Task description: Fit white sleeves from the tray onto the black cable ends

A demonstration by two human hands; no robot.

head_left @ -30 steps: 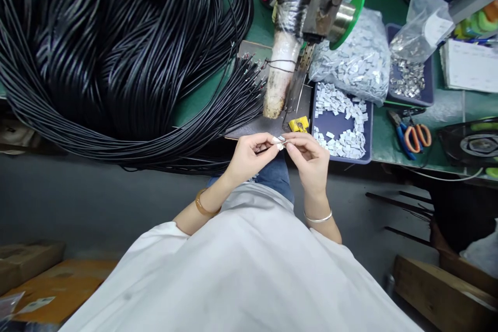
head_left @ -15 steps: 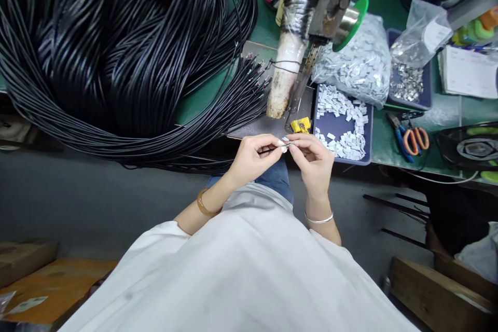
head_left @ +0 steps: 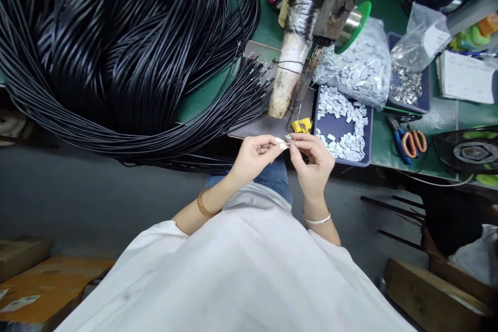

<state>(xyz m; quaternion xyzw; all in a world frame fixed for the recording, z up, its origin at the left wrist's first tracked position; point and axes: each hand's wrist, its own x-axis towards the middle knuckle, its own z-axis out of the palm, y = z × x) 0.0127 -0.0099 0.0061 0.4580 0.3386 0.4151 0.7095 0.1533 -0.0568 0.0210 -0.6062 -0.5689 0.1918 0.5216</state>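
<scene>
My left hand (head_left: pixel 254 158) is closed in a pinch around the end of a black cable, now mostly covered by the fingers. White wrapping covers its thumb and index fingertips. Thin wires (head_left: pixel 288 142) stick out toward my right hand (head_left: pixel 314 162), whose thumb and fingers pinch them at the tips. A small white piece (head_left: pixel 288 137) shows by the right fingertips; whether it is gripped is unclear. Just beyond the hands lies a yellow block (head_left: pixel 301 125) with a dark stain. Beside the right hand is a dark tray (head_left: pixel 335 123) of small white pieces.
A large bundle of black cables (head_left: pixel 128 62) fills the left of the bench, stripped ends facing the middle. A wrapped duct (head_left: pixel 290 62) and a solder spool (head_left: pixel 353 26) stand ahead. To the right are a bag of white pieces (head_left: pixel 356 65), pliers (head_left: pixel 400 140) and orange-handled scissors (head_left: pixel 414 142).
Both hands stay together in nearly the same place. The black cable stretch seen inside the left hand is now hidden, and thin wires show between the fingertips. The view has shifted slightly.
</scene>
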